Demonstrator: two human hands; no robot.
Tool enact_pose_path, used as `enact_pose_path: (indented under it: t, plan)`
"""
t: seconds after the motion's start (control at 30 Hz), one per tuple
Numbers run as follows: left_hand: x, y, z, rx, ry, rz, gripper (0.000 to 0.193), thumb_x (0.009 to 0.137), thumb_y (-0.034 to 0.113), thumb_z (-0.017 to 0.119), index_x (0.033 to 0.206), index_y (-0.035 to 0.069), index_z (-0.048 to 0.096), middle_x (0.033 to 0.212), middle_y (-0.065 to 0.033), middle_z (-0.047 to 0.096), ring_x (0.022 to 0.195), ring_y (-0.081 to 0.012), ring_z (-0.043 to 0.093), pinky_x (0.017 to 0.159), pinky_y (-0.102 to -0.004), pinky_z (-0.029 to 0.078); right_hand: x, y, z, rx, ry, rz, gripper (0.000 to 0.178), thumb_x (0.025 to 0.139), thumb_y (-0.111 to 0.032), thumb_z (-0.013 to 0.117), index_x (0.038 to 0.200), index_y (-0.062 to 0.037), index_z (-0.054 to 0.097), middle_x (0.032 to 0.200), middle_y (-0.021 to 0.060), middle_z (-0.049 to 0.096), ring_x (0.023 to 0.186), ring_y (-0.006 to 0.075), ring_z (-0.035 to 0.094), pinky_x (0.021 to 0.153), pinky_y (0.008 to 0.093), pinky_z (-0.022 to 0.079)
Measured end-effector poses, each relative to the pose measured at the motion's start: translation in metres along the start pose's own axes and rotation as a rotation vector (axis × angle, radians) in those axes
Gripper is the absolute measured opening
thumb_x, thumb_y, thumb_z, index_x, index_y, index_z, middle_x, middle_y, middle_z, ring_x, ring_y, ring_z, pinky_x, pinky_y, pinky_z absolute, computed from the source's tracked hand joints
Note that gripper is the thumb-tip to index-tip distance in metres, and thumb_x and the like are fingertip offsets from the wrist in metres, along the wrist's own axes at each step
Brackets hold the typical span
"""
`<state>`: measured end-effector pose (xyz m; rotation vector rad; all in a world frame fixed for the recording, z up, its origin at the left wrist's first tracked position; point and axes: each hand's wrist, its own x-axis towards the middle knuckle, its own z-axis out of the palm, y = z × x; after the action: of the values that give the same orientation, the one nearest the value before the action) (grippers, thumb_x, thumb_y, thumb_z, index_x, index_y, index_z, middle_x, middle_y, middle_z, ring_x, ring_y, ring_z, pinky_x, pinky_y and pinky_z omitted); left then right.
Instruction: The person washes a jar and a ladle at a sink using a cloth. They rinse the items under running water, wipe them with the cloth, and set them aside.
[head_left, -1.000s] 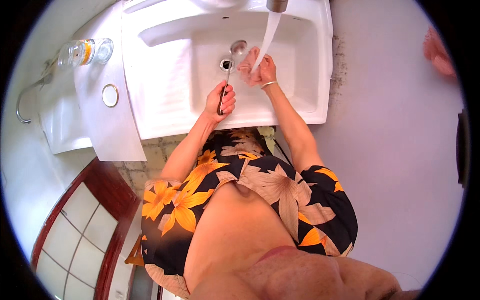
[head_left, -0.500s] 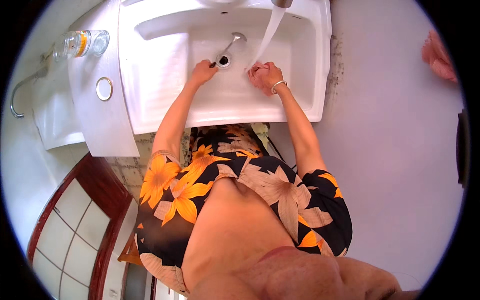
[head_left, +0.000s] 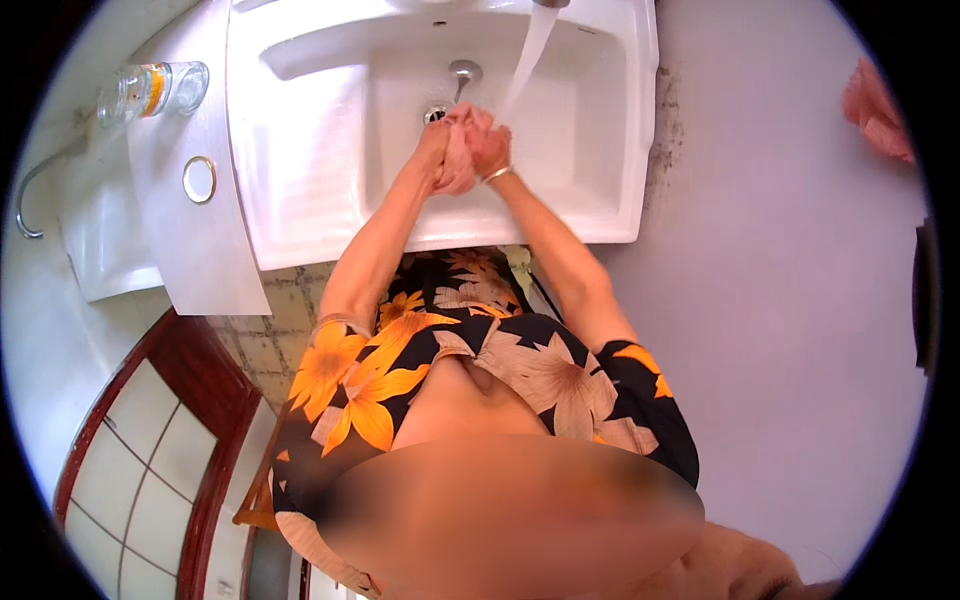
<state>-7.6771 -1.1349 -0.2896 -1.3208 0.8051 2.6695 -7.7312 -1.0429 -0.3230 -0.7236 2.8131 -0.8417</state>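
Note:
Over the white sink (head_left: 545,205), my left hand (head_left: 430,148) is closed beside a bunched pink cloth (head_left: 458,170). A metal ladle (head_left: 464,70) points away from me, its round bowl farthest off; the handle runs back into the cloth towards my left hand, and its near end is hidden. My right hand (head_left: 490,150), with a bracelet at the wrist, is closed on the cloth around the handle. Water (head_left: 530,55) pours from the faucet (head_left: 552,3) just beyond and right of my hands. Partly covered by the hands is the drain (head_left: 434,114).
Left of the basin, a pale board (head_left: 215,260) carries a ring-rimmed round lid (head_left: 199,179) and a clear glass jar (head_left: 150,92) lying on its side. Another pink cloth (head_left: 880,115) is at far right. A brown-framed door (head_left: 150,450) stands at lower left.
My right hand has brought the pink cloth left, out from under the water, to meet my left hand at the ladle handle. The ladle has shifted slightly left.

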Motion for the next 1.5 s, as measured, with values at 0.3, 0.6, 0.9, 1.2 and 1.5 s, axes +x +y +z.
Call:
enact_pose_path:
  t: [0.3,0.6,0.9,1.2,1.5]
  plan:
    - [-0.022,0.058,0.006,1.081,0.027,0.770,0.027,0.084,0.010,0.039,0.082,-0.006,0.060,0.074,-0.0077,0.062,0.068,-0.0142,0.056,0.065,-0.0272,0.046,0.047,0.077,-0.147,0.031,-0.074,-0.592,0.013,0.072,-0.013,0.062,0.081,-0.0042,0.056,0.107,0.0081,0.052,0.095,0.0257,0.051,0.079,0.0344,0.041]
    - [-0.077,0.057,0.031,1.201,-0.197,0.647,0.024,0.080,0.015,0.045,0.086,-0.001,0.061,0.078,-0.0116,0.062,0.070,-0.0205,0.057,0.065,-0.0310,0.045,-0.007,0.073,-0.213,0.368,-0.634,-0.246,0.028,0.070,-0.017,0.073,0.086,-0.0013,0.057,0.077,0.0068,0.057,0.068,0.0176,0.051,0.064,0.0300,0.044]
    - [0.005,-0.018,0.021,0.842,-0.056,-0.024,0.054,0.088,0.042,0.042,0.134,0.013,0.040,0.139,-0.0183,0.035,0.128,-0.0355,0.032,0.100,-0.0540,0.029,0.017,0.151,-0.018,-0.384,-0.253,-0.102,0.040,0.077,-0.030,0.063,0.106,-0.0024,0.058,0.104,0.0174,0.061,0.108,0.0385,0.049,0.088,0.0449,0.044]
    - [0.023,-0.042,-0.012,-0.012,0.137,-0.473,0.055,0.092,0.047,0.040,0.134,0.011,0.035,0.135,-0.0185,0.038,0.119,-0.0368,0.042,0.091,-0.0572,0.039,-0.025,0.019,-0.051,0.671,-0.657,0.026,0.033,0.078,-0.032,0.059,0.103,-0.0111,0.059,0.103,0.0149,0.061,0.090,0.0320,0.061,0.078,0.0405,0.049]
    - [-0.022,-0.038,0.044,-0.016,-0.153,0.007,0.045,0.088,0.024,0.054,0.123,-0.003,0.045,0.114,-0.0132,0.054,0.104,-0.0259,0.054,0.094,-0.0431,0.043,0.040,0.112,-0.021,-0.272,-0.425,0.012,0.043,0.076,-0.042,0.058,0.102,-0.0067,0.056,0.092,0.0142,0.065,0.083,0.0343,0.063,0.072,0.0457,0.051]
